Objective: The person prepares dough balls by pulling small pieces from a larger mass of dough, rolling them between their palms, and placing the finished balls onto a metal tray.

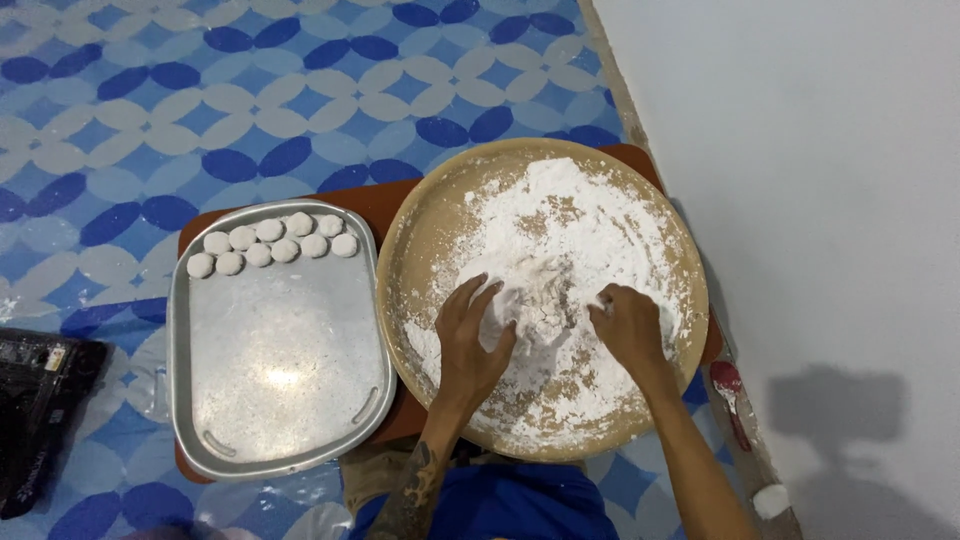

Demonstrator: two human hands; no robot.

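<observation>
A wide round tan platter (pixel 420 235) holds a spread of white flour (pixel 570 225). My left hand (pixel 470 335) lies flat in the flour with its fingers spread. My right hand (pixel 630 325) rests in the flour beside it, fingers curled down into the powder. Neither hand lifts anything. To the left sits a metal tray (pixel 280 350) with several small round white dough discs (pixel 270 240) lined in two rows along its far edge.
Platter and tray rest on a brown board (pixel 380 200) over a blue and white patterned floor covering. A white wall runs along the right. A black object (pixel 40 400) lies at the left edge. A small red and white tool (pixel 730 385) lies by the wall.
</observation>
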